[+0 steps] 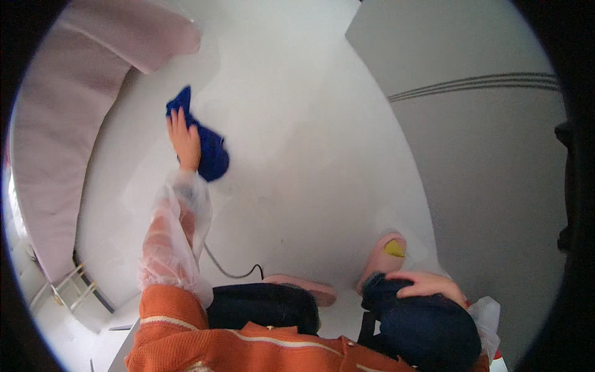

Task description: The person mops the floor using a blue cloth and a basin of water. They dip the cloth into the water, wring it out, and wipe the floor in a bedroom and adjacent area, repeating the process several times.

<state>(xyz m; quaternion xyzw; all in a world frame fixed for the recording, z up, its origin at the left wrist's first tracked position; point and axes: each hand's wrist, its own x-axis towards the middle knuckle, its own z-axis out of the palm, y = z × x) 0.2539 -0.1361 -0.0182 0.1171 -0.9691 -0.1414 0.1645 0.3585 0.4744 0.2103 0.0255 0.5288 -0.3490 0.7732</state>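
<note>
My left hand lies palm down on a dark blue cloth, pressing it against the pale floor, with fingers extended and slightly spread. One end of the cloth sticks up past the fingertips and a rounded part bulges out to the right of the hand. A clear plastic sleeve cover wraps the left forearm. My right hand rests on the dark trouser leg near the right knee, holding nothing that shows. Another plastic cover is at the right wrist.
Pink fabric of some furniture borders the floor at left. A grey surface with dark lines stands at right. A cable lies beside my pink slippers. A light-coloured rack is at lower left.
</note>
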